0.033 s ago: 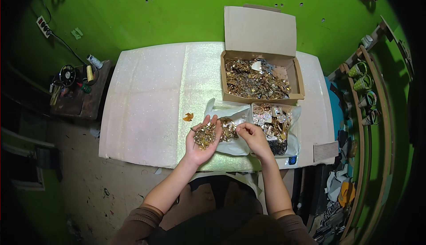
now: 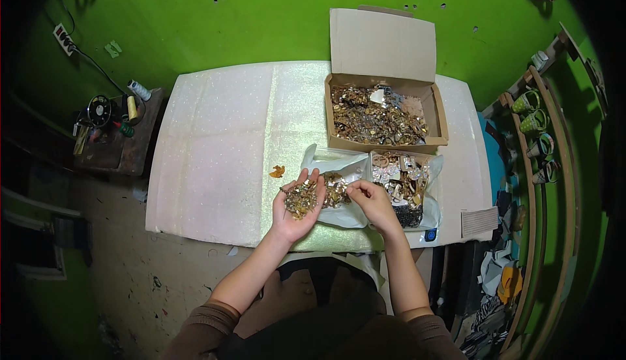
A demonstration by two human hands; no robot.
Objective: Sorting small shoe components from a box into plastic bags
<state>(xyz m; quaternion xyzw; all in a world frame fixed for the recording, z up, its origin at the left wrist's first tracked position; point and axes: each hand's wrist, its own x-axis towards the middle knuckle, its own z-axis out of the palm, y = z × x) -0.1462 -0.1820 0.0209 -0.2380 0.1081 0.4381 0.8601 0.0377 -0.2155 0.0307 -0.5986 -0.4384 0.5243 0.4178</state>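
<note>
My left hand [image 2: 293,229] is palm up with its fingers slightly curled, cradling a heap of small gold and silver metal pieces [image 2: 300,202]. Beside it, more shiny small pieces [image 2: 334,192] lie on a pale plastic bag [image 2: 345,218] that is spread open. Thumb and fingertips of my right hand [image 2: 374,205] are pinched together at the right edge of that pile. Whatever they hold, if anything, is too small to make out. Left of the bag, an orange-brown piece [image 2: 278,171] rests on the shimmering white table cover [image 2: 215,164].
Behind the bag stands an open cardboard box [image 2: 385,145] full of metal trinkets. A bagged tray [image 2: 404,177] of larger pieces and black beads sits to the right. A striped grey card [image 2: 479,223] lies at the right edge. Thread spools [image 2: 132,108] stand on a side table.
</note>
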